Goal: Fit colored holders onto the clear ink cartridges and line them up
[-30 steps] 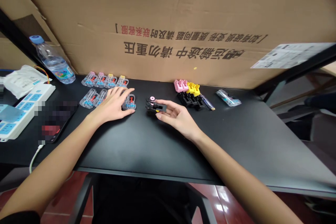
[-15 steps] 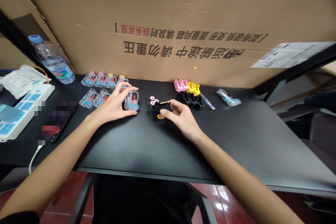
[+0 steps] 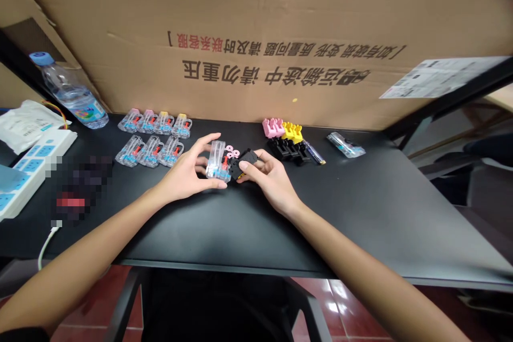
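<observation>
1. The left hand (image 3: pixel 188 175) is curved, thumb and fingers spread only as wide as the clear piece (image 3: pixel 217 163), which it holds by its sides. Red and blue parts show in the piece.
2. The right hand (image 3: pixel 276 184) pinches the black piece (image 3: pixel 248 157) between thumb and fingers. A bit of yellow shows beneath it.
3. The two held pieces are close together over the middle of the desk (image 3: pixel 224 235), nearer its far edge than its near edge. Whether they touch each other, or the desk, I cannot tell.
4. Pink rings (image 3: pixel 230 153) lie just beyond the gap between the two pieces.
5. Left of the left hand are seven more clear pieces (image 3: pixel 152 150), in two rows: four along the far edge, with pink or yellow tops, and three nearer.
6. Beyond the right hand, by the far edge, pink clips (image 3: pixel 273 129) sit beside yellow clips (image 3: pixel 293 132). Black clips (image 3: pixel 285 148) lie in front, a pen (image 3: pixel 315 153) just to their right.
7. A packet (image 3: pixel 346 145) lies near the far right corner.
8. Towards the left end are a bottle (image 3: pixel 78 95), a pouch (image 3: pixel 28 123), a power strip (image 3: pixel 36 171) and a pixelated dark object with a white cable (image 3: pixel 45 246).
9. Cardboard (image 3: pixel 256 5) stands along the far edge.
</observation>
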Motion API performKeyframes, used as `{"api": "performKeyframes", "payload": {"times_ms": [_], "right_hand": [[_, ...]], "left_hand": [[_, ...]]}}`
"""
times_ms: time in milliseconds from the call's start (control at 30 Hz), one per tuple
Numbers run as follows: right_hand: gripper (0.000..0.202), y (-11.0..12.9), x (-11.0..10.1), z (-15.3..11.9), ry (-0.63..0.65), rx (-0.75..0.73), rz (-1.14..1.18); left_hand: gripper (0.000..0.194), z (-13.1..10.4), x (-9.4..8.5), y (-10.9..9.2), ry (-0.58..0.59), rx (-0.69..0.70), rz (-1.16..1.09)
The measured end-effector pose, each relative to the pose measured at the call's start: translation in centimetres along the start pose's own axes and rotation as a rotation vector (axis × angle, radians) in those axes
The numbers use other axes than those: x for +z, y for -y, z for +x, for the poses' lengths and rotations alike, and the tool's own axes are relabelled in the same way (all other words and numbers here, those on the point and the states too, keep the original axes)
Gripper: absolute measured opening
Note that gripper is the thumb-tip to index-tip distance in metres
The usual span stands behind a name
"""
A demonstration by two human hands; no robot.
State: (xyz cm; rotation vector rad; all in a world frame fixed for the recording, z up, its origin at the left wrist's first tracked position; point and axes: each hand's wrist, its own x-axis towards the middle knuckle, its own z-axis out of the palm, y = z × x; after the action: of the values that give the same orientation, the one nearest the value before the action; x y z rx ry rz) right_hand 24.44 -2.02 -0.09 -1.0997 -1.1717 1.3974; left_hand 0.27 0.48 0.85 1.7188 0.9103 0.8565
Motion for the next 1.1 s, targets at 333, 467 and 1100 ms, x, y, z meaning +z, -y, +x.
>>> {"api": "performKeyframes", "payload": {"times_ms": [333, 467, 1100], "right_hand": [[0.057, -0.12, 0.4, -0.17, -0.009, 0.054, 0.03], [0.061, -0.25, 0.42, -0.25, -0.012, 0.088, 0.035], [0.062, -0.04, 0.55, -0.32, -0.004, 0.039, -0.057]], "left_hand": [[0.088, -0.11, 0.68, 0.36, 0.07, -0.068, -0.159], [0.089, -0.13, 0.84, 0.25, 0.027, -0.056, -0.096], [0.09, -0.11, 0.79, 0.26, 0.031, -0.049, -0.075]]}}
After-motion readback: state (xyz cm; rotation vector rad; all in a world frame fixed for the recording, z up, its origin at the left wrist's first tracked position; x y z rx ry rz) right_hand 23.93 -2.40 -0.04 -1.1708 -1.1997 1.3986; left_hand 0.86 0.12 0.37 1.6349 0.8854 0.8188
